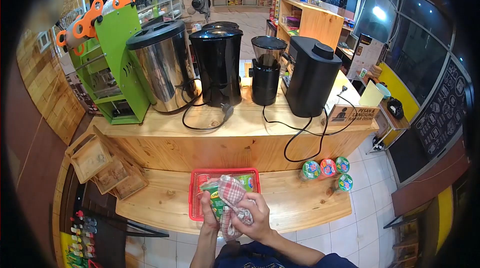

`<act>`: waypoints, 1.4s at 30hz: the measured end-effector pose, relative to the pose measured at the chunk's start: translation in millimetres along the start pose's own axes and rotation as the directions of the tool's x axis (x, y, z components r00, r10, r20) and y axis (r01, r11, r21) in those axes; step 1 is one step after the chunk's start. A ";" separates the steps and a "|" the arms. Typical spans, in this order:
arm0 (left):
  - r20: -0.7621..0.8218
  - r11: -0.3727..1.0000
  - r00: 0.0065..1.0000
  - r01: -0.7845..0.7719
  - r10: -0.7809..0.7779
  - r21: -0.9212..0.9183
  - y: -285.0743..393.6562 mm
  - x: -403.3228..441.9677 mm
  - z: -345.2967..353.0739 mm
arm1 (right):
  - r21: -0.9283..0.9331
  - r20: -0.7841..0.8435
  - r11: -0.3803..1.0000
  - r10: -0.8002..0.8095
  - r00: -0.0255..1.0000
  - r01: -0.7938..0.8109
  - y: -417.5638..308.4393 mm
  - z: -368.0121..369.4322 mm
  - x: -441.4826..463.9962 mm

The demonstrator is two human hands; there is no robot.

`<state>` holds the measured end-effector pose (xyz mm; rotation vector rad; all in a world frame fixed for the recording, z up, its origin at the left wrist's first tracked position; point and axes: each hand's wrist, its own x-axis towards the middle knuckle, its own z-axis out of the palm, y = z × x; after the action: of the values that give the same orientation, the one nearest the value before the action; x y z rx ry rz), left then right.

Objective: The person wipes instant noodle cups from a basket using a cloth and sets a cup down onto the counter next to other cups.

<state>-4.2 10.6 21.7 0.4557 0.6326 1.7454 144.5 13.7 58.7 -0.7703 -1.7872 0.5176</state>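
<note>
My left hand (210,213) grips a green cup-shaped container (216,201) from its left side. My right hand (256,214) holds a red-and-white checked cloth (232,191) against that container's right side. Both hands are over the near part of a red plastic basket (193,199) on the lower wooden counter. Inside the basket, a red item (202,180) lies at the left and a green packet (246,182) at the right, partly hidden by the cloth.
Several lidded cups (328,167) stand at the counter's right end. Wooden crates (102,163) lean at the left. On the raised counter are a green machine (112,63), a steel container (162,68), black appliances (216,63) with loose cables, and a wooden sign (352,115).
</note>
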 end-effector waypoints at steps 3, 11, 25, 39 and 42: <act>0.131 0.975 0.966 0.222 -0.221 0.012 -15.2 -5.4 -41.3 | -0.012 -0.045 0.999 -0.035 0.998 0.035 3.1 -11.7 24.0; 0.025 0.999 0.999 0.043 -0.044 0.033 -29.4 -2.1 -23.3 | -0.002 -0.055 1.000 0.003 0.998 -0.003 6.2 -7.5 23.2; 0.071 0.988 0.988 0.133 -0.139 0.078 -18.0 -15.5 -2.5 | 0.005 -0.069 1.000 0.006 0.998 -0.006 10.3 -13.4 38.3; 0.147 0.986 0.976 0.152 -0.160 0.068 -13.0 -21.8 7.4 | 0.050 -0.085 0.997 0.066 0.994 -0.061 12.1 -17.3 48.1; 0.079 0.997 0.995 0.047 -0.052 0.060 -11.5 -14.5 5.2 | 0.043 -0.056 0.997 0.065 0.996 -0.062 9.6 -10.0 21.6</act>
<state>11.4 -0.3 18.8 0.5440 0.6330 1.6565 151.6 35.7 69.9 -0.8077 -1.6983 0.5673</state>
